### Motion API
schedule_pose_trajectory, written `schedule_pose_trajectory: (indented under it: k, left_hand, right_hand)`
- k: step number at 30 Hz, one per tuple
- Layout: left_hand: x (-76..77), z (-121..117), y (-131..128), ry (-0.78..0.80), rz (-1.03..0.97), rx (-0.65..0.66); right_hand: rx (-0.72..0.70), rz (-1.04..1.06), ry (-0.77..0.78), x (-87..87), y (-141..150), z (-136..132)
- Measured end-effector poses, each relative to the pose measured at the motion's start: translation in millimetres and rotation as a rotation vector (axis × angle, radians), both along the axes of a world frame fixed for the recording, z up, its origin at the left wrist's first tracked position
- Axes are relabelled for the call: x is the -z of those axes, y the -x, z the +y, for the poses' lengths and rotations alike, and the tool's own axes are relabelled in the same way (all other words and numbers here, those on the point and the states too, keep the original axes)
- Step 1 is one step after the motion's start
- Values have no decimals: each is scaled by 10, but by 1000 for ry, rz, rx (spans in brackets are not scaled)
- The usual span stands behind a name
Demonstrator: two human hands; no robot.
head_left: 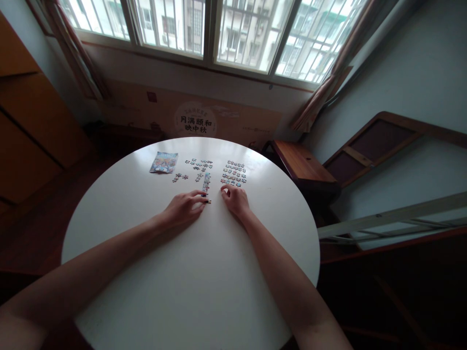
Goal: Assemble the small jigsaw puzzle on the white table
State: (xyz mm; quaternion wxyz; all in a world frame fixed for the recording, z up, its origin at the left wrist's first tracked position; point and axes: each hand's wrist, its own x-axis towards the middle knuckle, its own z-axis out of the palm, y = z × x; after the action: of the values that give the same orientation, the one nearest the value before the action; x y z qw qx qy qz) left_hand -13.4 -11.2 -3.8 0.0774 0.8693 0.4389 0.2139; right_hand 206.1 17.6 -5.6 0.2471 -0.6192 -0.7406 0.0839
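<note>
Fingers parted, the left hand (187,205) touches the puzzle strip (206,182) near its six-o'clock end; best keep it flat (right hand (236,199) curled, I can't tell whether holding anything)

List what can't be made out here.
Head: strip, near end, partly covered by left hand.
Head: loose pieces, prints too small.
Head: packet, fine print too small, blurred.
Head: right hand, whether it grips a piece; too small.
Head: table, near edge cut off by frame bottom.
</note>
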Motion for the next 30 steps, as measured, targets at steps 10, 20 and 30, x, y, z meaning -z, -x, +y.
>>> schedule_pose_trajectory:
  k: [10, 20, 30]
  left_hand:
    - [11, 8, 13, 16, -17, -20]
    - [37, 20, 13, 19, -50, -17]
    - [23, 14, 10, 24, -31, -19]
  right_hand:
    - [-1, 4, 13, 1, -2, -2]
    - [-1, 0, 10, 19, -3, 10]
    - [-1, 6, -1, 45, -16, 19]
